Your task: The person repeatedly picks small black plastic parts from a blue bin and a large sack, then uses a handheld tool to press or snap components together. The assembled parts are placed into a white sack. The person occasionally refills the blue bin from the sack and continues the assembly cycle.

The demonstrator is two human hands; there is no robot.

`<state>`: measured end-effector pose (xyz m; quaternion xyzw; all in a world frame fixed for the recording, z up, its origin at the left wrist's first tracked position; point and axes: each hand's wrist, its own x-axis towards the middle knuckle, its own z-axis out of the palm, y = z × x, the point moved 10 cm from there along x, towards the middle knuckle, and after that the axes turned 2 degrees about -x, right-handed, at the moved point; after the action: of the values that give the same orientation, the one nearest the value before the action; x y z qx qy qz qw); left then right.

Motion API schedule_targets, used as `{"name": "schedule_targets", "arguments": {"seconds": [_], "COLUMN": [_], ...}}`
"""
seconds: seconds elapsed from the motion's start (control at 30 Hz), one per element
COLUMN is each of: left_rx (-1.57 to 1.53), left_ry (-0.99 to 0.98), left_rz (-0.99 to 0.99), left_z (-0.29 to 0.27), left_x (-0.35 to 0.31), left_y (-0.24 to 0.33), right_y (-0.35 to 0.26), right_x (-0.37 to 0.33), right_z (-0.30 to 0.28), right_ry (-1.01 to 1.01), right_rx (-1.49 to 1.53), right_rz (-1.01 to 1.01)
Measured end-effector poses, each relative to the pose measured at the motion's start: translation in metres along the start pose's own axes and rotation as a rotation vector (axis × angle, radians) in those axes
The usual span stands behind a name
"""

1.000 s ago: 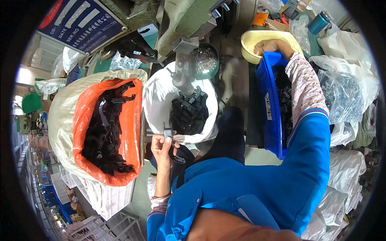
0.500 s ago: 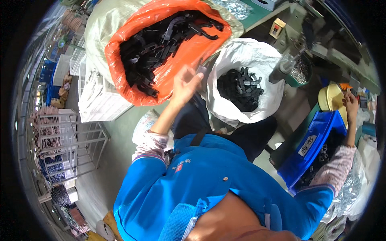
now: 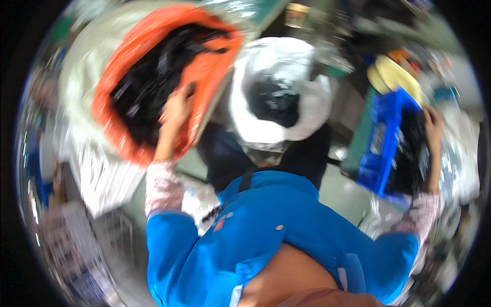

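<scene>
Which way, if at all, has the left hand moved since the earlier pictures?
Yes: judged against the orange bag, the left hand has moved left, away from the white bag, to over the orange bag's mouth.

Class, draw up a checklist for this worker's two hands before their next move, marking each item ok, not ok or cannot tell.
1. Left hand at the orange liner: ok, over its mouth.
2. Left hand's grip clear: cannot tell, blurred.
3. Right hand by the blue bin: ok, at its right side.
4. Right hand's grip clear: cannot tell, too blurred.
5. White bag open: ok, dark parts visible inside.
6. Picture sharp: not ok, motion blur.
</scene>
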<state>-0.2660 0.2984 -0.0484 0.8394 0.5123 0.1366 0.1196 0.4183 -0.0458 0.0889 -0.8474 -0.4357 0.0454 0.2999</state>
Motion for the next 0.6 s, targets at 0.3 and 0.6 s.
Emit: {"name": "schedule_targets", "arguments": {"seconds": [0.3, 0.6], "left_rx": [0.146, 0.089], "left_ry": [-0.001, -0.063], "left_rz": [0.167, 0.217], "left_z": [0.000, 0.001], "left_x": [-0.008, -0.020], "left_y": [0.016, 0.022], "right_y": [0.023, -0.021], "right_x": [-0.047, -0.120], "right_z": [-0.055, -0.039], "right_ry": [0.119, 0.236], "right_rx": [0.143, 0.187], "right_rz": [0.154, 0.093]}}
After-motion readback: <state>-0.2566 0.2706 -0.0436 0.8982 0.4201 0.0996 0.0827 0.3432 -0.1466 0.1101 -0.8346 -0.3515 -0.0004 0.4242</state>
